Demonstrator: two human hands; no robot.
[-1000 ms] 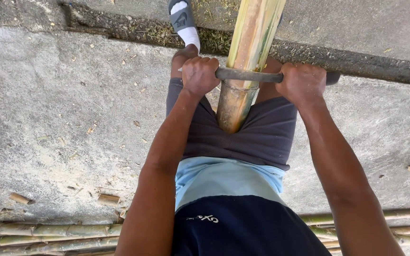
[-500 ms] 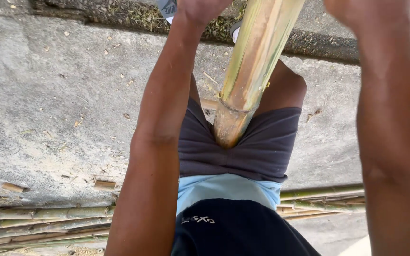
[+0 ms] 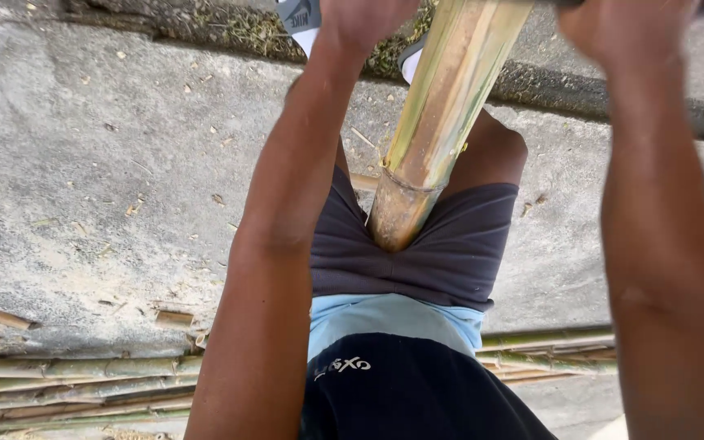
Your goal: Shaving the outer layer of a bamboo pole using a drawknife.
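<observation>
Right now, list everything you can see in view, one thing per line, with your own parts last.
bamboo pole: one, yellow-green with a tan cut end, slanting from the top centre down to the lap, between the two arms
split bamboo strips: a bundle, count unclear, green-tan, on the ground at lower left; more at right behind the body
bamboo chips: a few, tan, scattered on the ground at left
concrete ground: one, grey, with a darker weedy strip along the top
shoe: one, grey and white, top edge left of the pole
shorts: dark grey, at the pole's cut end
shirt: light blue above black, bottom centre
left hand: fist at top edge, contents cut off
right hand: fist at top edge, a dark bar end beside it
</observation>
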